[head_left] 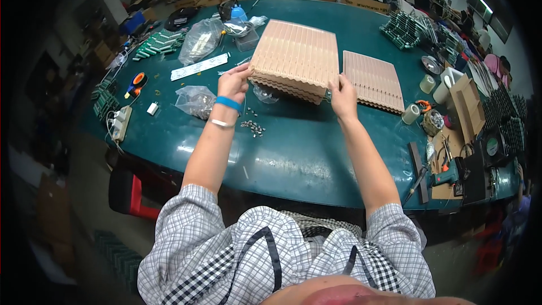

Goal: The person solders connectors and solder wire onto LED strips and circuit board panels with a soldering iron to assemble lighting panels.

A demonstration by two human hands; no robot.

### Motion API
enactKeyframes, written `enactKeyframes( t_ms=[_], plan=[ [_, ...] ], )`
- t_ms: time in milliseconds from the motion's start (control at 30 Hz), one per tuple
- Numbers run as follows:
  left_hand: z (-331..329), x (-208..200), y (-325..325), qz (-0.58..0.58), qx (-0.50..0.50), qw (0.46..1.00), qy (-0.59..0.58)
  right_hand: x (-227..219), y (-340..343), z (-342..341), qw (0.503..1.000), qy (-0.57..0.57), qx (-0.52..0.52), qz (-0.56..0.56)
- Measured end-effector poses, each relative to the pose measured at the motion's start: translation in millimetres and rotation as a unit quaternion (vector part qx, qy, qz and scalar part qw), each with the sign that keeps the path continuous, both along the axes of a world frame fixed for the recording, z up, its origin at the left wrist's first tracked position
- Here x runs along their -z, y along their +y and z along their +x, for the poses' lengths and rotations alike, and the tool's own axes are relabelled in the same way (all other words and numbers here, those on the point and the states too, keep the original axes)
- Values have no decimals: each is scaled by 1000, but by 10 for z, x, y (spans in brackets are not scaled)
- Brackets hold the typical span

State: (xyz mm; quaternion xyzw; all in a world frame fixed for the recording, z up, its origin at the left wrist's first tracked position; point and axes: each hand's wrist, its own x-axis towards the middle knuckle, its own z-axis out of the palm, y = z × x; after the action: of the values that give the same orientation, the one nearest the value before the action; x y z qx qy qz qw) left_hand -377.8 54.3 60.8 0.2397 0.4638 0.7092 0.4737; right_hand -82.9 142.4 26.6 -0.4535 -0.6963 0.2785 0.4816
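Observation:
A beige ridged tray (pixel 296 51) with long parallel grooves is in front of me, over a stack of wavy-edged trays (pixel 291 89) of the same colour. My left hand (pixel 233 83) pinches its near left corner. At the near right corner, the fingers of my right hand (pixel 343 99) are closed on its edge. Whether the tray is fully lifted off the stack I cannot tell. To the right lies a second stack of beige ridged trays (pixel 372 79), close to my right hand. Small dark metal parts (pixel 253 129) are scattered near my left wrist.
On the green table (pixel 271 164) are clear plastic bags (pixel 196 101), a white strip (pixel 199 66), orange tape (pixel 139 79) and a power strip (pixel 120 123) at left. At right are a green power drill (pixel 446 174), tape rolls (pixel 411 114), a cardboard box (pixel 467 107) and stacked green-white parts (pixel 401 31).

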Motion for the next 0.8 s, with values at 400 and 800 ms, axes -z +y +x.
enactKeyframes(
  t_ms=[400, 800],
  plan=[
    [1402, 57, -2402, -110, 279, 938, 172, -325, -2791, 1911, 969, 177, -6, -173],
    [1905, 688, -1959, -3, 201, 803, 560, 347, -2540, 2213, 978, -29, 109, -176]
  ],
)
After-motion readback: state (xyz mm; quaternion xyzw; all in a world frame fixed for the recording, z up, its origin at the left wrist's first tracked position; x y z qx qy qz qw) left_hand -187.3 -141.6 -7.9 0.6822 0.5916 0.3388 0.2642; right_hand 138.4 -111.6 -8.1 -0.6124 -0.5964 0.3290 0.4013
